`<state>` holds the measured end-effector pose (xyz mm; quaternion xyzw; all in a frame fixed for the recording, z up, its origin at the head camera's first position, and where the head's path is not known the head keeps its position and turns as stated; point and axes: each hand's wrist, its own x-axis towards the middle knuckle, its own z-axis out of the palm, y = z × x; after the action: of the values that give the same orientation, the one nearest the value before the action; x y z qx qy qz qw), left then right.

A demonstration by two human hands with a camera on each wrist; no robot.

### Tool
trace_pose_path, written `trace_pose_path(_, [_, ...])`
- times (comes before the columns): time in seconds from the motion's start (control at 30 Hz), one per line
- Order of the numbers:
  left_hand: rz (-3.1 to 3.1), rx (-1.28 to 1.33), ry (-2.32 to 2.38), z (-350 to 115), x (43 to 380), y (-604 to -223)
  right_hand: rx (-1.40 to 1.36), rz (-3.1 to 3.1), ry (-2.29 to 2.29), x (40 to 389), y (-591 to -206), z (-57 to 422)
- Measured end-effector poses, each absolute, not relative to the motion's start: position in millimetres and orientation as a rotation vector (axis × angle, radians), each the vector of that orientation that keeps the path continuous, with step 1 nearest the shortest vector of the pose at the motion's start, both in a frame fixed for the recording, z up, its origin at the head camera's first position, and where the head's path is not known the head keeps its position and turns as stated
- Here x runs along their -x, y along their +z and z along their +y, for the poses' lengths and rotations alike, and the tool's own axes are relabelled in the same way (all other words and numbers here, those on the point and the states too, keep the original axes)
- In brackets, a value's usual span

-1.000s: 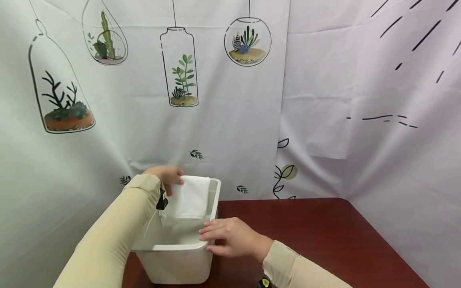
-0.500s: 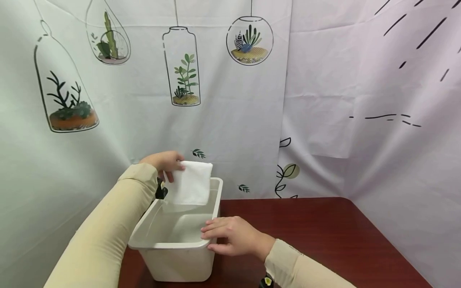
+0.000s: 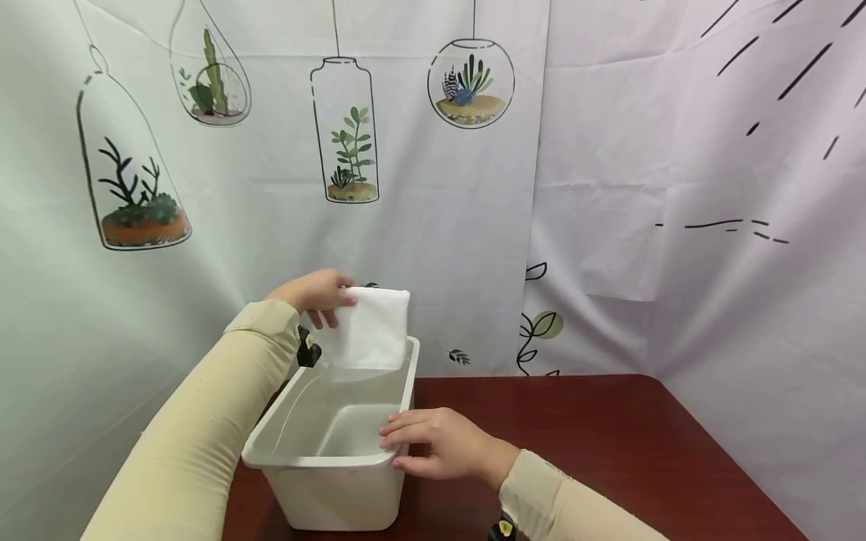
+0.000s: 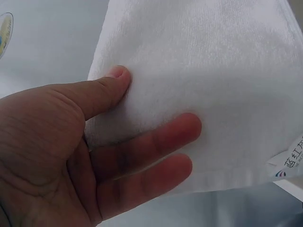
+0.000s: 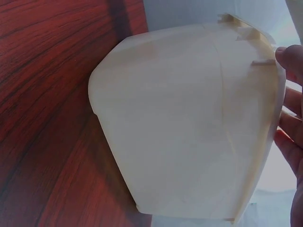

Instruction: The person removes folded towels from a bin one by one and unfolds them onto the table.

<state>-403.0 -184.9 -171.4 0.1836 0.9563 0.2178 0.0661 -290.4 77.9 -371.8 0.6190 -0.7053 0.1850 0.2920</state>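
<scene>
Left hand (image 3: 314, 293) pinches cloth (image 3: 376, 330) by one edge near the open bin (image 3: 331, 496).

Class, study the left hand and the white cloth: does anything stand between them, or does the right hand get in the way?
Nothing visible stands between them: the left hand pinches the white cloth directly. The right hand is apart from the cloth, on the near right rim of the bin.
</scene>
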Motion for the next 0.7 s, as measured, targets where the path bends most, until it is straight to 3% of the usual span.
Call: trace_pose_path(0.7, [3.047,-0.532,0.714,-155.9,391.3,-151.3,-1.54,-1.88,0.489,292.9,-325.3,91.2])
